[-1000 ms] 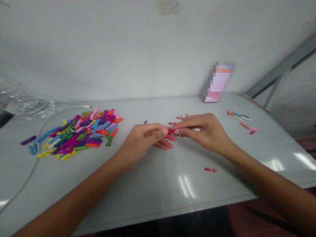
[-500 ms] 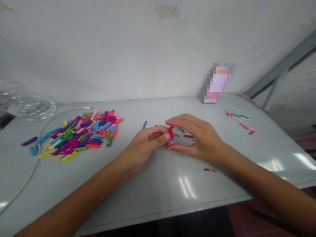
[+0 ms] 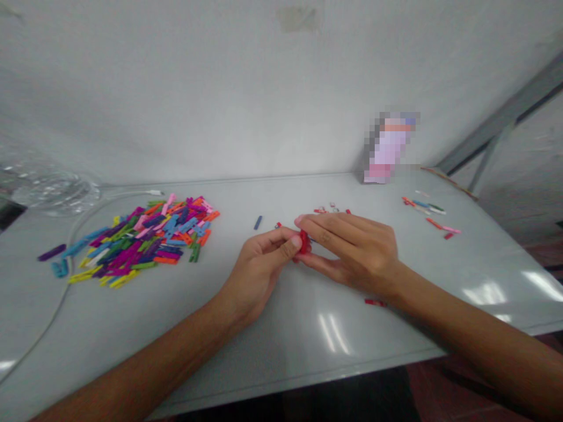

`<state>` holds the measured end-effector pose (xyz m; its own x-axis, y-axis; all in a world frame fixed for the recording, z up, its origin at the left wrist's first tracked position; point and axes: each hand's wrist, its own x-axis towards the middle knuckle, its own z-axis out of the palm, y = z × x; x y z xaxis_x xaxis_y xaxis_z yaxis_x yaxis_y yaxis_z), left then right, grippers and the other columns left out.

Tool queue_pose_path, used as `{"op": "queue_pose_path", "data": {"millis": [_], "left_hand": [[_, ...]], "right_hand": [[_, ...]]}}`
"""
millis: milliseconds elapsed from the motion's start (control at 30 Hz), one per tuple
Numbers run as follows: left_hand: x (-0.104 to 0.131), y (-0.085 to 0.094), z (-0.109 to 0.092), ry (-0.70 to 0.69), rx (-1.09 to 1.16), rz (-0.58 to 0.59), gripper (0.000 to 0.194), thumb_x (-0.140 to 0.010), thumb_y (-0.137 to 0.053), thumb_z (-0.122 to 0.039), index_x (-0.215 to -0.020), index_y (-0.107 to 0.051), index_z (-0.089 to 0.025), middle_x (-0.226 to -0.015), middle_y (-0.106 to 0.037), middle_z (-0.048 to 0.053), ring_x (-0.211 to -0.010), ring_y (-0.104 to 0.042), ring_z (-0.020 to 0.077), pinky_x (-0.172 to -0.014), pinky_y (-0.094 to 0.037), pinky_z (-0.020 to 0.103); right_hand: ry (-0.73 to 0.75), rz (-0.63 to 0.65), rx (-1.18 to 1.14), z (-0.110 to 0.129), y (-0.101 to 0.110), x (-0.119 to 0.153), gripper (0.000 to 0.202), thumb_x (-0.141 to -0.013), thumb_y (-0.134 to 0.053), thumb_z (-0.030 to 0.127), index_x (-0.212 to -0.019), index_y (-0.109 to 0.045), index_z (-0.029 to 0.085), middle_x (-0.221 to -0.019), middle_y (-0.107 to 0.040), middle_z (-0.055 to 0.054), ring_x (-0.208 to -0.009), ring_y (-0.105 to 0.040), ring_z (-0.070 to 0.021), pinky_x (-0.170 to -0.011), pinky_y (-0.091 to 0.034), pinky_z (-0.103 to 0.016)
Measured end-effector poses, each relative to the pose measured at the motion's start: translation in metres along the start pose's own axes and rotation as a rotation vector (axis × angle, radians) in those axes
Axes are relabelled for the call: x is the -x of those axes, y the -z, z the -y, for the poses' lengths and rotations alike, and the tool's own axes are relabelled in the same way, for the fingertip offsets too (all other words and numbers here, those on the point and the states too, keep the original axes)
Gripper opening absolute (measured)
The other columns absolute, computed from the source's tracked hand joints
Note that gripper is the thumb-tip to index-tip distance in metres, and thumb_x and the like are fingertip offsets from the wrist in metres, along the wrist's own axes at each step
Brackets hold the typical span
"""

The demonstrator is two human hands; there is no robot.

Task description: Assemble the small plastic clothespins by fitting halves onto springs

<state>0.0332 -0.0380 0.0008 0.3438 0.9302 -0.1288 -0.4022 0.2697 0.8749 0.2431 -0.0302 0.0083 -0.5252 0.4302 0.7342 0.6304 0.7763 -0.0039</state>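
Observation:
Near the middle of the table, my left hand (image 3: pixel 268 258) pinches a small red clothespin (image 3: pixel 304 241) between thumb and fingers. My right hand (image 3: pixel 352 246) meets it from the right, its fingertips closed on the same red piece. Beyond the right hand lie small red pieces and metal springs (image 3: pixel 333 206), partly hidden by its fingers. A red piece (image 3: pixel 375 302) rests on the table just below the right hand. A blue piece (image 3: pixel 258 223) and a small red piece with metal (image 3: pixel 278 225) lie behind my left hand.
A large heap of coloured clothespins (image 3: pixel 141 240) spreads over the left of the white table (image 3: pixel 246 363). A cable (image 3: pixel 48 322) runs beside it to clear plastic (image 3: pixel 53 181). Loose coloured pieces (image 3: pixel 424 206) lie at right. A blurred pink package (image 3: pixel 387 152) leans against the wall.
My right hand's fingers have come down and closed around the red clothespin, with the back of the hand turned more upward. My left hand has barely moved.

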Motion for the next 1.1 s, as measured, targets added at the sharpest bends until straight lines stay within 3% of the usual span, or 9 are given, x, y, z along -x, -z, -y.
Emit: {"op": "queue_pose_path", "data": {"millis": [167,333,533,733,900,1100], "left_hand": [[0.002,-0.003,0.001,-0.009,0.046,0.016,0.028,-0.088,-0.096,-0.038,-0.081,-0.081,-0.015,-0.085,-0.066,0.003,-0.086,-0.054,0.0178,-0.087,-0.045,0.029],[-0.001,0.003,0.004,-0.042,-0.003,0.024,0.024,-0.093,-0.092,-0.038,-0.087,-0.083,-0.017,-0.089,-0.068,0.003,-0.088,-0.056,0.0177,-0.087,-0.046,0.029],[-0.002,0.008,0.004,-0.096,-0.146,0.016,0.02,-0.098,-0.089,-0.038,-0.093,-0.084,-0.019,-0.093,-0.071,0.003,-0.09,-0.059,0.0183,-0.087,-0.047,0.03],[-0.002,0.009,0.005,-0.126,-0.201,0.004,0.023,-0.1,-0.087,-0.038,-0.086,-0.082,-0.02,-0.087,-0.069,0.002,-0.087,-0.057,0.017,-0.083,-0.046,0.029],[-0.004,0.009,0.005,-0.151,-0.245,-0.01,0.017,-0.101,-0.086,-0.035,-0.092,-0.085,-0.021,-0.092,-0.074,0.002,-0.088,-0.061,0.0168,-0.082,-0.048,0.029],[-0.004,0.007,0.003,-0.156,-0.239,-0.03,0.013,-0.095,-0.091,-0.034,-0.094,-0.088,-0.021,-0.09,-0.077,0.002,-0.084,-0.062,0.0159,-0.08,-0.05,0.028]], "right_hand": [[0.02,-0.085,0.039,0.001,-0.003,-0.001,0.033,-0.105,-0.084,0.037,-0.132,-0.078,0.019,-0.119,-0.09,-0.006,-0.101,-0.088,-0.0229,-0.094,-0.071,-0.033],[-0.083,-0.073,-0.207,-0.004,-0.008,0.0,0.037,-0.103,-0.085,0.036,-0.136,-0.077,0.021,-0.127,-0.088,-0.009,-0.111,-0.087,-0.0242,-0.099,-0.072,-0.035],[-0.123,-0.055,-0.367,-0.008,-0.008,-0.002,0.035,-0.102,-0.087,0.033,-0.133,-0.076,0.021,-0.121,-0.088,-0.009,-0.111,-0.085,-0.0232,-0.099,-0.071,-0.035],[-0.183,-0.082,-0.436,-0.003,-0.01,-0.001,0.032,-0.099,-0.09,0.03,-0.127,-0.077,0.021,-0.114,-0.088,-0.007,-0.104,-0.085,-0.0218,-0.097,-0.071,-0.034],[-0.229,-0.086,-0.444,0.0,-0.011,-0.001,0.028,-0.098,-0.09,0.025,-0.123,-0.078,0.024,-0.111,-0.089,-0.004,-0.097,-0.086,-0.0198,-0.091,-0.071,-0.031],[-0.174,-0.101,-0.415,-0.001,-0.013,0.0,0.032,-0.1,-0.088,0.023,-0.13,-0.078,0.023,-0.117,-0.089,-0.006,-0.105,-0.086,-0.0214,-0.101,-0.071,-0.034]]}}
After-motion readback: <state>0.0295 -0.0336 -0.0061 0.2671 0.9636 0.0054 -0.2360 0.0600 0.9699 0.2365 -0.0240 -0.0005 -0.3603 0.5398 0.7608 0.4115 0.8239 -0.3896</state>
